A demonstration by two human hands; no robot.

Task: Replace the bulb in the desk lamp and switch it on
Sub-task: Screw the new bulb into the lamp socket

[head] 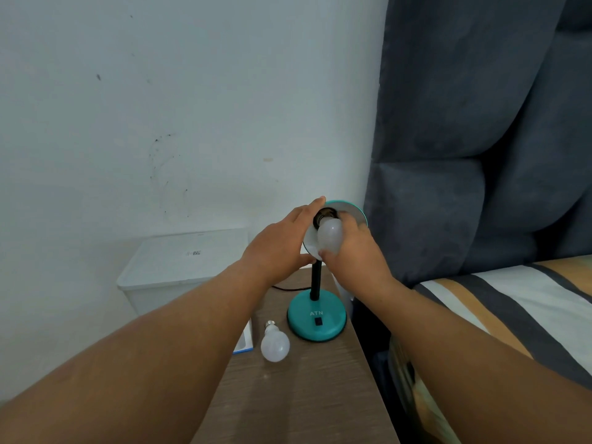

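A wooden bedside table (307, 395) stood between a white lidded bin (179, 267) and the bed (512, 302). On it sat the teal desk lamp (316, 318), its shade (358, 210) tipped toward the camera. The left hand (278, 248) cupped the shade's rim, fingers curled. The right hand (352, 251) gripped a white bulb (330, 235) at the socket. A second bulb (275, 344) lay beside the lamp's base, near a small box (245, 342).

teal lamp (317, 320) upright, shade tilted | white bulb (330, 239) at socket | 2nd bulb (275, 344) lying beside base
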